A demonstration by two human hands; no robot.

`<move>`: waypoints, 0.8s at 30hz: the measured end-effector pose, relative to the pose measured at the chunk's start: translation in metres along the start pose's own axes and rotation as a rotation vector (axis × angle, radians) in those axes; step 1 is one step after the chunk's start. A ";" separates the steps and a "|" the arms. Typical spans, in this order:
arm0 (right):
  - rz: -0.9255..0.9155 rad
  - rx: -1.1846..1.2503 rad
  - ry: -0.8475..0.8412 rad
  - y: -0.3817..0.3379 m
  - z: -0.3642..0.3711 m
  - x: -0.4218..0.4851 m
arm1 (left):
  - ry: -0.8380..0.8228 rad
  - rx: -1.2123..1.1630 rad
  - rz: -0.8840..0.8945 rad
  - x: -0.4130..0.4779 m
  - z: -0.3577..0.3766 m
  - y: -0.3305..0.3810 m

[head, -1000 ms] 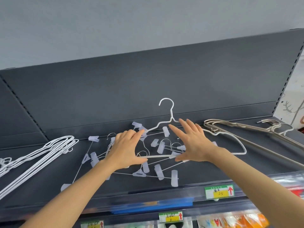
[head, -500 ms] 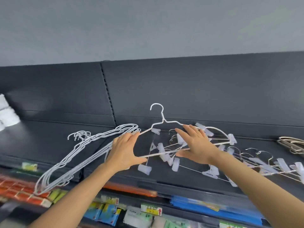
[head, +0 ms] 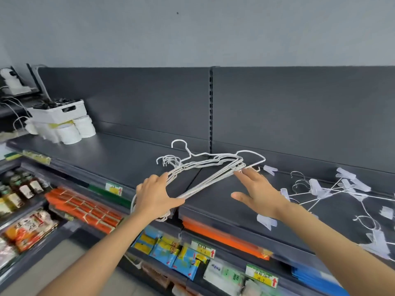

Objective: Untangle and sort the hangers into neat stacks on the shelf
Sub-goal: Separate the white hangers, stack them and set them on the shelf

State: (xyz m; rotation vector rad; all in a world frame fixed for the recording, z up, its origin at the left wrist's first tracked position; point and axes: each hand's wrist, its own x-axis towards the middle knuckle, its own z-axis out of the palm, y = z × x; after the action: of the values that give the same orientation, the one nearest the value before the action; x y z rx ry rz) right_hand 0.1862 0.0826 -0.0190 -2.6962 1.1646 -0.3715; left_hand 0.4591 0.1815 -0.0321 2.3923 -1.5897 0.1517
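"What colour is that stack of wire hangers (head: 205,167)?"

"White, every one. The clip hangers (head: 342,186) have silvery wire and pale, frosted clips."

"And the shelf (head: 119,154)?"

"Plain dark grey, like its back panel (head: 139,99); the wall (head: 192,28) is light grey."

"Those price tags (head: 114,189)?"

"Yellow and white, each with a red arrow. The packs (head: 85,208) are orange, the packets (head: 171,251) blue and yellow, the basket (head: 57,114) white."

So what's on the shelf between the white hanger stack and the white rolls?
Nothing; the head view shows only bare shelf between the hanger stack and the rolls.
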 end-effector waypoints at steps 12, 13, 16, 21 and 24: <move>-0.114 0.106 -0.069 -0.021 0.013 0.093 | -0.128 -0.030 -0.144 0.033 0.017 -0.025; -0.115 0.115 -0.079 -0.019 0.014 0.103 | -0.147 -0.029 -0.140 0.037 0.019 -0.025; -0.097 0.148 -0.111 -0.012 0.020 0.128 | -0.215 -0.036 -0.129 0.050 0.025 -0.025; -0.088 0.156 -0.191 0.002 0.034 0.166 | -0.449 -0.195 -0.173 0.072 0.035 -0.034; -0.100 0.141 -0.235 0.004 0.041 0.186 | -0.459 -0.270 -0.187 0.086 0.045 -0.040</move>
State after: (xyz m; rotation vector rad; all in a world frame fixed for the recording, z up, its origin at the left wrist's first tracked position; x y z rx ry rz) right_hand 0.3184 -0.0539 -0.0304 -2.5967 0.9061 -0.1388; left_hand 0.5267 0.1072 -0.0614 2.4486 -1.4247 -0.6481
